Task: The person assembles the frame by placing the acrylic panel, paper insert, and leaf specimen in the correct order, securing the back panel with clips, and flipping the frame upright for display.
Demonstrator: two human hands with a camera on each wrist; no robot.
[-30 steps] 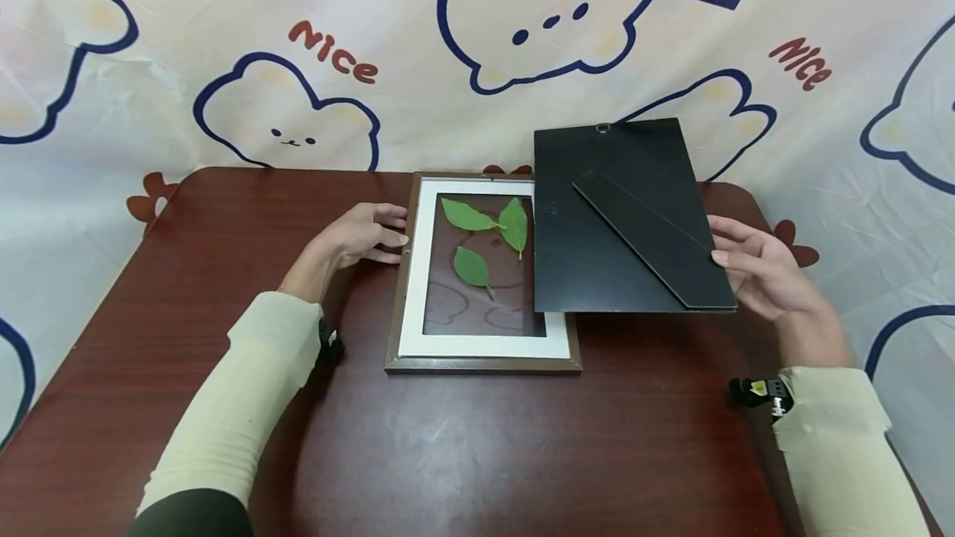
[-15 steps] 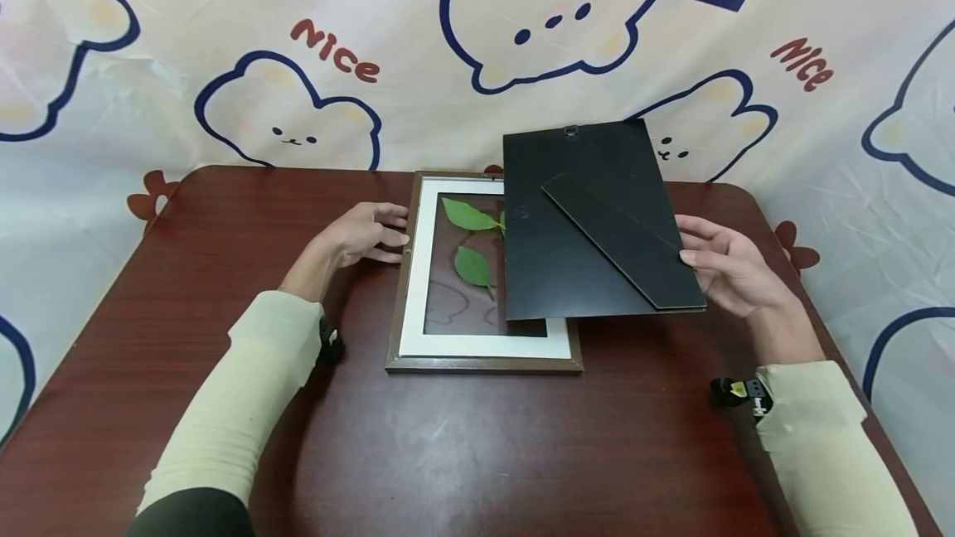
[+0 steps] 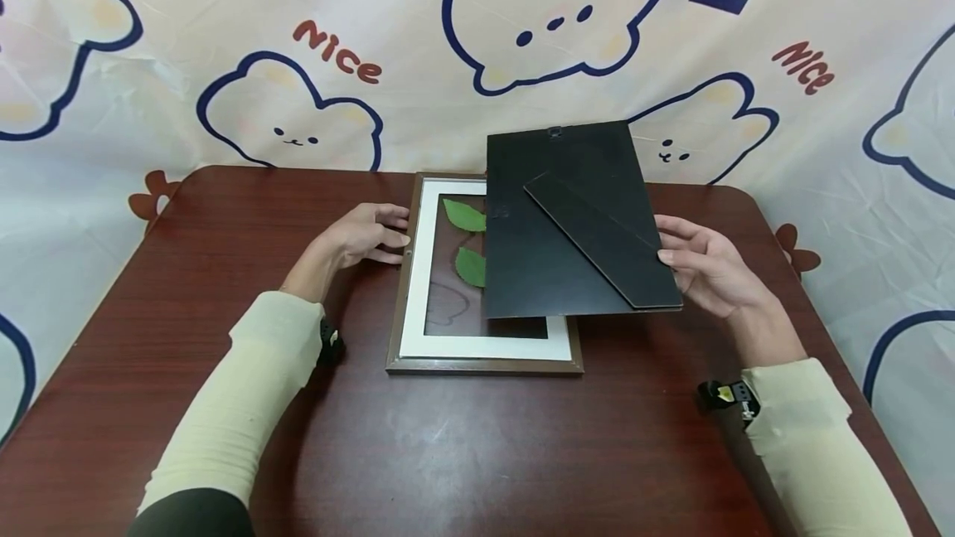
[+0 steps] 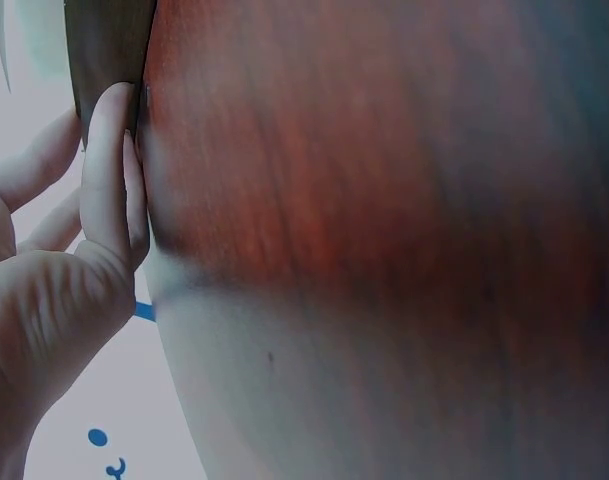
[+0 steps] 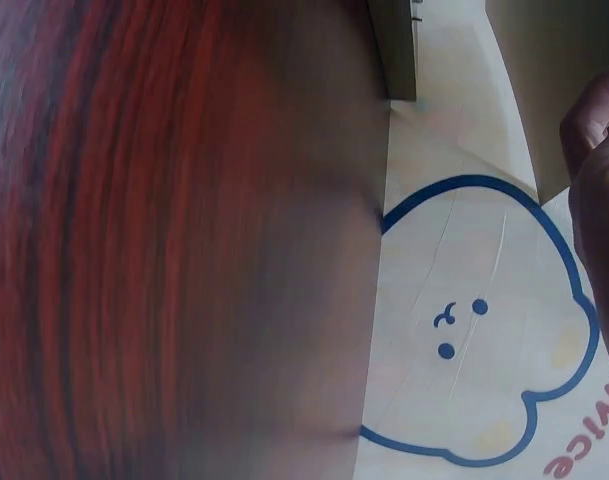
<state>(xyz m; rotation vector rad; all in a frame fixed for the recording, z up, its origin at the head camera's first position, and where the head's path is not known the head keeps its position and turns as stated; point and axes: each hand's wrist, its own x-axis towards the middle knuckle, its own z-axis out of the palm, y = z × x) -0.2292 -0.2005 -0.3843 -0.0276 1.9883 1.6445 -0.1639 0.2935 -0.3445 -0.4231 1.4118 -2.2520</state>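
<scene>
Black board (image 3: 574, 226), just one, is pinched at its edge by my right fingers (image 3: 682, 258); my left fingers (image 3: 390, 237), loosely extended, touch one brown frame (image 3: 485, 367). Inward from those, two green leaves (image 3: 470, 267) show, partly hidden behind the board; one table (image 3: 477, 454) lies below.

Downward head view (wrist views closer)

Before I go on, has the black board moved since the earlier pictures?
Yes: in the head view, the board has shifted left across the frame, hiding more of the leaves.
</scene>
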